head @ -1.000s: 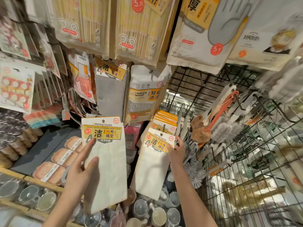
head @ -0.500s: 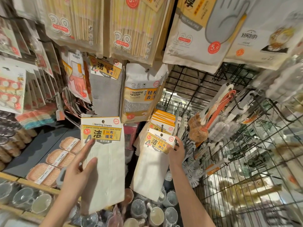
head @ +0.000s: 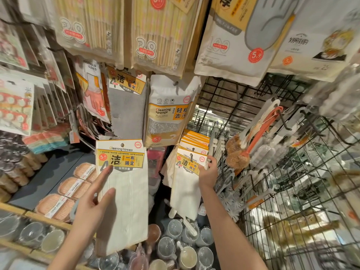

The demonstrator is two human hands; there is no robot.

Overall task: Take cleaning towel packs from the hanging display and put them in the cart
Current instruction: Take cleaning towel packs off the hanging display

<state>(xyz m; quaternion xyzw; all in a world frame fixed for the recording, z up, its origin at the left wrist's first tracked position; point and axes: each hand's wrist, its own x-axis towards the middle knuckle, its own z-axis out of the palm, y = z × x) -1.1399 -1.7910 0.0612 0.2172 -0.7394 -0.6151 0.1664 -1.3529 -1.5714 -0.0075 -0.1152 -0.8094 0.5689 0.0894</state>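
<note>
Black wire grid rack point(head: 276, 195) at right, wooden shelf edge point(head: 44, 217) lower left, bright shop lighting.

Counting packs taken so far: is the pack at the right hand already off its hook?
No: the right hand pinches the front towel pack, which hangs on the hook.

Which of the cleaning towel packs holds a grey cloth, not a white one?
The hanging grey pack, left of the cleaning sponge bag. The packs in the left hand and right hand are white.
</note>
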